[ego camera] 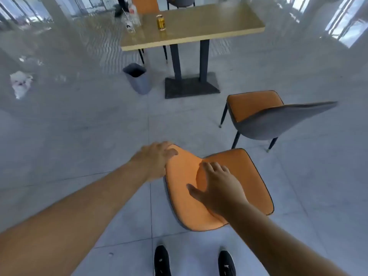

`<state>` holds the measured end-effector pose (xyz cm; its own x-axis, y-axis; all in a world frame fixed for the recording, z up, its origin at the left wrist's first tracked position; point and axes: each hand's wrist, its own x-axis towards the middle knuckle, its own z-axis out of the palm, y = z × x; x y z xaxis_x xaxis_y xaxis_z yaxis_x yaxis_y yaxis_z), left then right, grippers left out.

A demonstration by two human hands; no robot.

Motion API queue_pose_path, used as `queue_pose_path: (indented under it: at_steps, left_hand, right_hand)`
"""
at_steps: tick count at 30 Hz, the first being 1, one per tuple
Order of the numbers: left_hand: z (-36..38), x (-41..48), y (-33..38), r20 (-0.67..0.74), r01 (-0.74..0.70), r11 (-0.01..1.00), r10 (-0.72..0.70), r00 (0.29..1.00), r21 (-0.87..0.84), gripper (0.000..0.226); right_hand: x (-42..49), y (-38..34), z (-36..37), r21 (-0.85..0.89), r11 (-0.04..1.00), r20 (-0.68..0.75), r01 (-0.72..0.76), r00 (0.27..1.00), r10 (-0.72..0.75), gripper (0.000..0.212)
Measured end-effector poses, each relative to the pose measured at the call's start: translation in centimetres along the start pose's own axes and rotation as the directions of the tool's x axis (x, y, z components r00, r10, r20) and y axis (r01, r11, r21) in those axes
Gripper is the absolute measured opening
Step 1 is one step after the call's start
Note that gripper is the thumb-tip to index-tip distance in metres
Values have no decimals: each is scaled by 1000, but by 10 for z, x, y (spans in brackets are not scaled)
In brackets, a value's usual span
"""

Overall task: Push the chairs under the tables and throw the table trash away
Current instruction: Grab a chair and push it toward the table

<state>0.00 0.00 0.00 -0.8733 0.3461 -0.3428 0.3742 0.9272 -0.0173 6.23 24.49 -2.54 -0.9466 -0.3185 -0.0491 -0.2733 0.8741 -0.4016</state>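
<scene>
the near chair (199,186): legs hidden beneath its seat and backrest. right hand (217,188) covers part of the backrest; its palm contact is hidden. left hand (157,158): fingertips concealed behind the backrest's upper edge. clear items (131,18) on the table (209,22) too blurred to identify. far chair (145,4) cut by the top edge. white object (21,82) on the floor indistinct.
</scene>
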Motion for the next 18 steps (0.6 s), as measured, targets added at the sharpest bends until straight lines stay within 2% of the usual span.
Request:
queue_pose_path:
  at_steps: [4, 9, 14, 18]
  left_hand:
    - [30, 35, -25, 93, -155, 969, 139, 986, 190, 69]
    - [69, 70, -49, 91, -324, 924, 312, 946, 204, 57]
    - [86, 93, -60, 88, -474, 867, 466, 880, 151, 47]
    - [88, 91, -72, 83, -490, 868, 485, 871, 75, 40]
  right_hand:
    - [-1, -20, 56, 31, 987, 95, -156, 984, 152, 96]
    - [2, -48, 112, 34, 950, 249, -312, 923, 294, 112]
    - [2, -57, 141, -70, 920, 353, -386, 853, 384, 95]
    - [7, -60, 140, -53, 931, 400, -362, 846, 352, 87]
